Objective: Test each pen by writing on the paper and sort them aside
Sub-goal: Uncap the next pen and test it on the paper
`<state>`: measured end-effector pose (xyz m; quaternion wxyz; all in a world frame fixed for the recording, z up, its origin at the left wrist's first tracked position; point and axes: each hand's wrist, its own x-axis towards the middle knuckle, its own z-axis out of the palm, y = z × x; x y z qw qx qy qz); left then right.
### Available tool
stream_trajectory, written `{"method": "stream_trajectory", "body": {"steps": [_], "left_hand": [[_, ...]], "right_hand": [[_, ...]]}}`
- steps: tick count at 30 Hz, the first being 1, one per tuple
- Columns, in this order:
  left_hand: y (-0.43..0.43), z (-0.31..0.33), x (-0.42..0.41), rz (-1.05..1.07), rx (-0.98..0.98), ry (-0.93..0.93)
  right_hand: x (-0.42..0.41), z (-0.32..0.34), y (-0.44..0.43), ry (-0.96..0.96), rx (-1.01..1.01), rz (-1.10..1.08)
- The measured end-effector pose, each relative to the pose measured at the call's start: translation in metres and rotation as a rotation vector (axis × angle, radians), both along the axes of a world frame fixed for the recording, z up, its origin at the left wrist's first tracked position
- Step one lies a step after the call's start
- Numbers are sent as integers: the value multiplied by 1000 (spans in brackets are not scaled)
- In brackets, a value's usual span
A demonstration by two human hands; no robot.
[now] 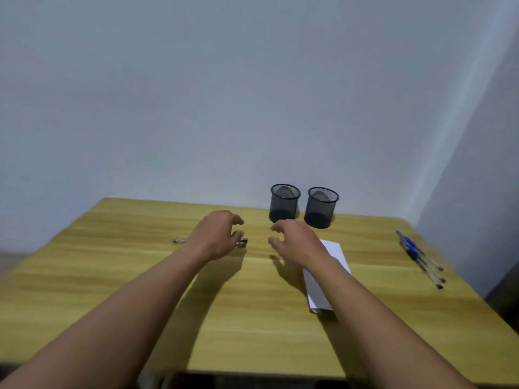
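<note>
Left hand (pixel 216 234) is being held out over the desk (pixel 112 276), fingers loosely curled, thumb apart, nothing gripped. A small metal clip (pixel 242 242) is lying just beside its fingertips; contact cannot be told. Right hand (pixel 295 242) is being held half-open, empty, with its forearm over the white paper (pixel 328 279). Two black mesh cups (pixel 284 203) are standing side by side just beyond the hands. The pens (pixel 418 256) are lying bunched near the desk's right edge, well apart from both hands.
</note>
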<state>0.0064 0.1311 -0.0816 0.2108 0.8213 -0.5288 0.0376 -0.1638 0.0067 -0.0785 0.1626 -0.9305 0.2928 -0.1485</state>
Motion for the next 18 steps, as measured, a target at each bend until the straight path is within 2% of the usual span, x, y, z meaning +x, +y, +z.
{"method": "stream_trajectory", "body": {"steps": [5,9,13,18], "left_hand": [[48,-20,41,166,-3,28],[71,-37,57,260,-34,48],[78,-49,66,283,14,50],[82,-55,74,274,-16,20]], "right_hand": [[50,-23,40,7,41,60],[75,-39,48,54,-68,107],[90,-54,51,83,-189,159],[97,-62,50,42,-236,189]]}}
